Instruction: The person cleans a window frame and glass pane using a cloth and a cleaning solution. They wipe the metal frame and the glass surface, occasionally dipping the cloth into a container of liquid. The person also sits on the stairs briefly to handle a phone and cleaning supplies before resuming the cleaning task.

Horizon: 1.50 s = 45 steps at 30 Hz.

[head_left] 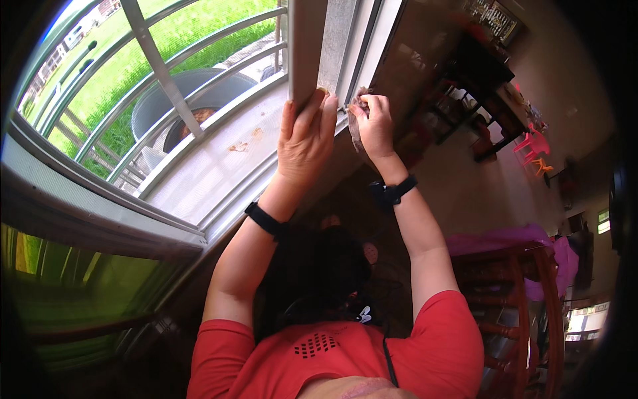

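My left hand (305, 134) is at the lower end of a window sash (310, 45), its fingers wrapped against the upright frame piece. A crumpled grey-brown cloth (356, 132) is pinched in my right hand (375, 122), with one end hanging down. That hand is close to the right side of the white window frame (371, 47), just beside the track. Dark bands circle both wrists. My palms face away, so the gripping surfaces are partly hidden.
Curved metal bars (229, 65) cross the window opening, with a large grey tub (192, 92) and grass outside. Brown stains mark the sill (239, 147). Indoors are a wooden railing (523, 309) with purple fabric (498, 237), and a pink plastic chair (536, 144).
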{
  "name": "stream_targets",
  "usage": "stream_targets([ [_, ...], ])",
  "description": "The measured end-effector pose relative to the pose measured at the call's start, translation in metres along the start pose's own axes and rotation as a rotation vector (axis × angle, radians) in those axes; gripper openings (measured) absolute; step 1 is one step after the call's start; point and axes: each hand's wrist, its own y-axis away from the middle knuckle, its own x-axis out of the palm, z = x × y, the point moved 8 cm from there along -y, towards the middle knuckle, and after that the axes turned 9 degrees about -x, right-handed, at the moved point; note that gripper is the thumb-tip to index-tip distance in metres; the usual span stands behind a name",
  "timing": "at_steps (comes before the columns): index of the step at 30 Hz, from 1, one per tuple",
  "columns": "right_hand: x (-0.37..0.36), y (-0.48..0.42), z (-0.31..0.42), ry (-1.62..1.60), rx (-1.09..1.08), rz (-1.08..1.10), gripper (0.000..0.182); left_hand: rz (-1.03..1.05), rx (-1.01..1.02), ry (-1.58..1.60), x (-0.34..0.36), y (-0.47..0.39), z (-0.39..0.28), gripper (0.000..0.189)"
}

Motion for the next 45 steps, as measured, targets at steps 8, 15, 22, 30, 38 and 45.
stream_targets([
  [8, 0.045, 0.032, -0.015, -0.213, 0.083, 0.150, 0.012, 0.098, -0.051, -0.182, -0.065, 0.019, 0.035, 0.033],
  [15, 0.078, 0.025, -0.002, 0.348, -0.093, 0.504, 0.022, -0.001, 0.002, -0.353, -0.136, 0.039, 0.065, 0.037],
  [22, 0.102, 0.035, 0.073, -0.157, -0.359, 0.549, 0.015, 0.146, -0.033, -0.318, -0.165, 0.048, 0.081, 0.045],
  [30, 0.058, -0.043, 0.065, -0.113, -0.303, 0.228, 0.014, 0.136, -0.086, -0.430, -0.196, 0.068, 0.105, 0.037],
  [38, 0.096, -0.048, -0.011, 0.562, -0.294, 0.199, 0.028, 0.063, -0.028, -0.324, -0.196, 0.070, 0.105, 0.029],
  [45, 0.117, 0.004, -0.024, 0.209, -0.039, 0.543, 0.018, 0.054, -0.092, -0.355, -0.198, 0.065, 0.108, 0.027],
])
